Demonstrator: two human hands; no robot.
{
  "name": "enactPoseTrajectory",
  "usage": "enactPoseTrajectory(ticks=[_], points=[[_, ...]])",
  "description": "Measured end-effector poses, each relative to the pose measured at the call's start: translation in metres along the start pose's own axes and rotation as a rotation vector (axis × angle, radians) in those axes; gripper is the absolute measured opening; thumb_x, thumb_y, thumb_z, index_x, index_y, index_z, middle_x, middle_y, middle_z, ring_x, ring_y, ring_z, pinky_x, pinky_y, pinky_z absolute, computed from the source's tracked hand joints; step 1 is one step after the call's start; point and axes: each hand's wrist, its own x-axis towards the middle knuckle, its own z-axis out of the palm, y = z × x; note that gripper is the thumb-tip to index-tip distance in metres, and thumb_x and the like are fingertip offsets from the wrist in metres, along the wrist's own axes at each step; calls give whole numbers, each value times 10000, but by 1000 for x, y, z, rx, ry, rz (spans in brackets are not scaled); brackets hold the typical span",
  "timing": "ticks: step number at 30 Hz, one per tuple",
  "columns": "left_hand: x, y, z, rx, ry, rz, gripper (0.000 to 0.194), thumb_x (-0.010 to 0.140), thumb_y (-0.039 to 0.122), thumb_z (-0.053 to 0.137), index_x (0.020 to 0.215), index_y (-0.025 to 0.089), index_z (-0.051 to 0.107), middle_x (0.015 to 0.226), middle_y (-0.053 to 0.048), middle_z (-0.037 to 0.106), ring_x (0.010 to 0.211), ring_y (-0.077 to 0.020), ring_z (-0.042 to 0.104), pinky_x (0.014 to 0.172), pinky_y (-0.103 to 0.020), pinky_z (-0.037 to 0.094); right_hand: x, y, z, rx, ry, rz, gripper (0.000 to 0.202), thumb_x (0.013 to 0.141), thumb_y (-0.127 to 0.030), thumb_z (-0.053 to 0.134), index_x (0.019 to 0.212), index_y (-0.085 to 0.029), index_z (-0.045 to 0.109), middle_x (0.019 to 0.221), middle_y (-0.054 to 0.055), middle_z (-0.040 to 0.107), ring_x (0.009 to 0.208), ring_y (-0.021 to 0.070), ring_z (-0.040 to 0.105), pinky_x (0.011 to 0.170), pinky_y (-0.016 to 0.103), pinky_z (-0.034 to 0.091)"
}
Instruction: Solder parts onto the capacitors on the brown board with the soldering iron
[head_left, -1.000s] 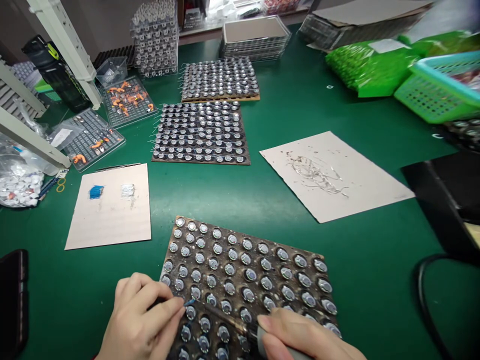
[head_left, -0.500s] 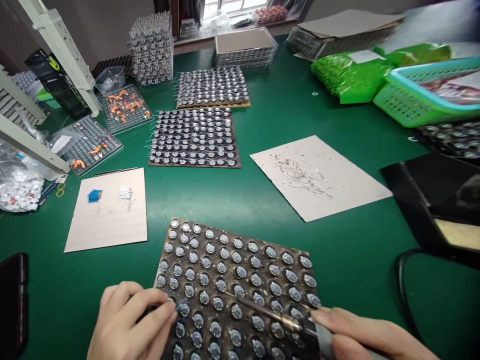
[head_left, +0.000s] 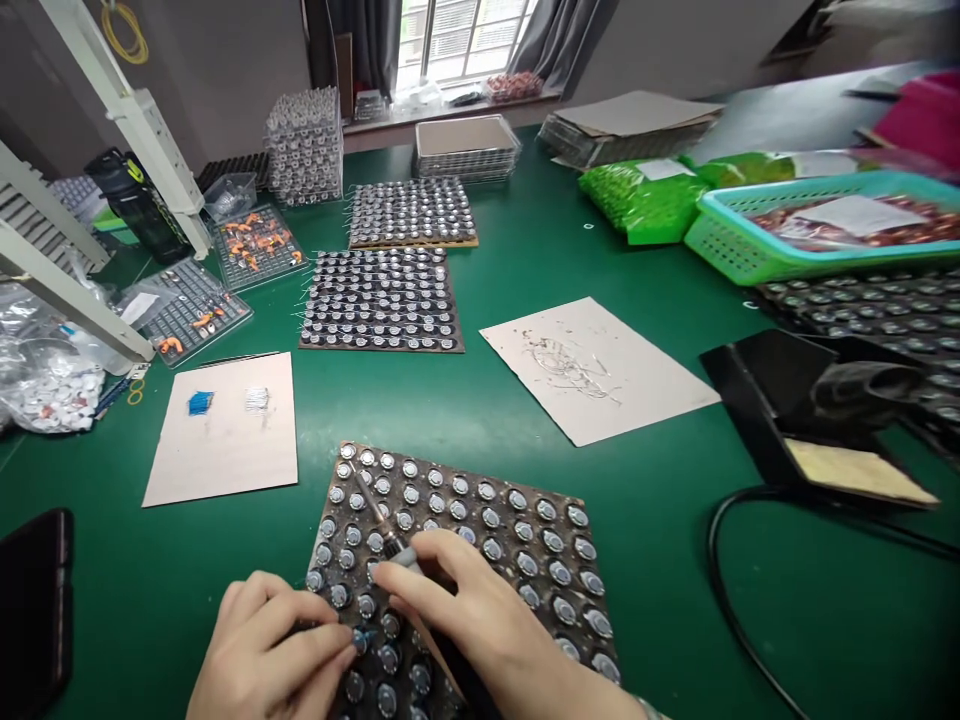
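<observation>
Left hand [head_left: 266, 655]: rests at the near left corner of the board [head_left: 525, 560], fingers [head_left: 322, 638] pinched shut on a small blue-tipped piece [head_left: 365, 636] held against one part.
Right hand [head_left: 487, 625]: lies over the board's near middle, fingers [head_left: 409, 585] closed round the iron [head_left: 379, 522] like a pen.
Iron: slants up and left across the board, its tip near the far left corner.
Board: brown, on the green bench [head_left: 675, 560] just in front of the person, rows of round metal parts [head_left: 517, 500] set in it.
Left of board: a card [head_left: 225, 455] with a blue patch and a grey patch.
Right of board: a card [head_left: 637, 385] strewn with wire scraps; past it a black stand [head_left: 757, 400] with its cable.
Far side: two more filled boards [head_left: 382, 300], well apart from the hands.
</observation>
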Motion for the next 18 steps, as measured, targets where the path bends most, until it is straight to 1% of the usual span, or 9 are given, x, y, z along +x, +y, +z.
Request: enactPoseTrajectory(ticks=[2, 5, 7, 12, 15, 18], points=[[0, -3, -2, -10, -25, -12, 192, 932, 143, 581, 915, 275, 719, 876, 1, 723, 782, -164, 570, 696, -326, 431, 0, -1, -2, 1, -31, 4, 337, 946, -49, 432, 1206, -198, 588, 980, 67, 593, 864, 160, 634, 750, 240, 577], [4, -5, -2, 16, -68, 49, 186, 914, 121, 602, 936, 273, 708, 879, 15, 718, 772, -154, 576, 683, -314, 435, 0, -3, -6, 22, -66, 36, 358, 938, -23, 415, 1205, -199, 577, 980, 59, 582, 868, 151, 641, 757, 228, 579], [9, -5, -1, 18, -64, 66, 184, 901, 112, 615, 922, 271, 705, 867, 26, 715, 762, -147, 574, 678, -306, 435, 1, -3, -7, 35, -80, 46, 368, 936, -11, 404, 1200, -198, 577, 977, 54, 576, 864, 147, 646, 753, 221, 578], [17, -3, 8, -39, -36, 18, 175, 904, 122, 624, 903, 277, 706, 829, 33, 687, 763, -152, 555, 682, -318, 402, 4, -3, -4, 52, -100, 45, 333, 974, -49, 395, 1200, -187, 597, 981, 63, 589, 865, 154, 660, 757, 231, 584], [20, -3, 14, -38, -41, 20, 193, 907, 107, 618, 930, 279, 702, 817, 30, 657, 770, -157, 535, 681, -319, 377, 3, -2, -9, 97, -14, 19, 268, 1014, -127, 420, 1182, -200, 616, 957, 54, 595, 843, 143, 656, 737, 221, 583], [23, -1, 19, -26, -44, 37, 189, 916, 111, 610, 948, 272, 703, 810, 20, 639, 767, -158, 519, 676, -312, 361, -8, -2, -25, 157, 138, -13, 238, 1036, -242, 458, 1217, -220, 610, 979, 52, 601, 866, 134, 659, 740, 207, 580]])
